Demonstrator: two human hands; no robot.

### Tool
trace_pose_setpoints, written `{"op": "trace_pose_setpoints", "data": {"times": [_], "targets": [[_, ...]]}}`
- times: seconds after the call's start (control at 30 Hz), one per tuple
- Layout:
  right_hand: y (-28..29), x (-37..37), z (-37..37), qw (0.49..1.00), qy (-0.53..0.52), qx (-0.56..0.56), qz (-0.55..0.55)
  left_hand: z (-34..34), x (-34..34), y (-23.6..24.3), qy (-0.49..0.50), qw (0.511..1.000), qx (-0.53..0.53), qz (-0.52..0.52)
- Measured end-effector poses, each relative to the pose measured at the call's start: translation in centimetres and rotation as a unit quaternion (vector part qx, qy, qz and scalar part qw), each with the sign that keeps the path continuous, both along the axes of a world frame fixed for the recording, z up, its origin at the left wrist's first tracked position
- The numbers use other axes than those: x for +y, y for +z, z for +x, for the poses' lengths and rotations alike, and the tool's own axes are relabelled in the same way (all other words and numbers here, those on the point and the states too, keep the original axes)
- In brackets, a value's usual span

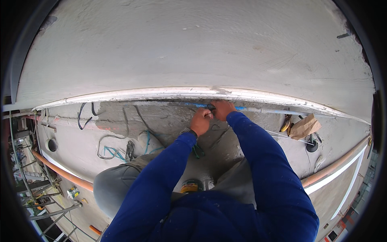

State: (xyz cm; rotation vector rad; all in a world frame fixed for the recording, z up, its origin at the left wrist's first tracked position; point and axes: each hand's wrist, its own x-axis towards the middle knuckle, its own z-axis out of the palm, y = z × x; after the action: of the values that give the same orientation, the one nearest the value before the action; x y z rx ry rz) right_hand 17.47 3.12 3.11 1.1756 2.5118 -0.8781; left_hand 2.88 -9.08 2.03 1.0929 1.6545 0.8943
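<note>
Both hands work close together at the foot of the grey plastered wall (193, 52), just below a long white strip (153, 94). My left hand (200, 122) is closed, and a small dark piece (210, 107) shows at its fingertips, its kind unclear. My right hand (223, 109) touches or nearly touches that piece with curled fingers; what they hold, if anything, is hidden. A thin blue length (258, 109), like a pipe or strip, runs along the wall base behind both hands.
Black cable ends (82, 117) and loose cords (117, 151) lie at left. A brown paper bag (304, 127) and a yellow-handled tool (286, 123) are at right. A labelled tub (192, 186) stands between my legs. An orange pipe (64, 172) borders the ledge; scaffolding (44, 189) stands below left.
</note>
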Motion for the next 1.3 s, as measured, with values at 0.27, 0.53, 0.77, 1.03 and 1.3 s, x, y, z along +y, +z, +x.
{"op": "trace_pose_setpoints", "data": {"times": [0.27,0.53,0.77,1.03,1.3], "targets": [[-0.8,0.4,-0.2,1.000,-0.005,-0.028,-0.013,1.2,3.8,1.6,0.174,0.931,-0.316,0.055],[1.1,0.2,0.0,1.000,-0.005,-0.008,0.018,2.4,4.6,1.1,0.300,0.875,-0.377,-0.046],[1.1,0.2,-0.2,0.999,0.012,-0.008,0.029,2.0,4.1,0.9,0.315,0.860,-0.399,-0.036],[0.9,1.3,0.4,0.998,0.006,0.030,-0.063,0.1,4.9,1.1,0.298,0.842,-0.441,-0.089],[1.2,3.7,3.7,0.997,0.032,-0.041,-0.064,-0.5,4.7,0.8,0.289,0.813,-0.501,-0.067]]}}
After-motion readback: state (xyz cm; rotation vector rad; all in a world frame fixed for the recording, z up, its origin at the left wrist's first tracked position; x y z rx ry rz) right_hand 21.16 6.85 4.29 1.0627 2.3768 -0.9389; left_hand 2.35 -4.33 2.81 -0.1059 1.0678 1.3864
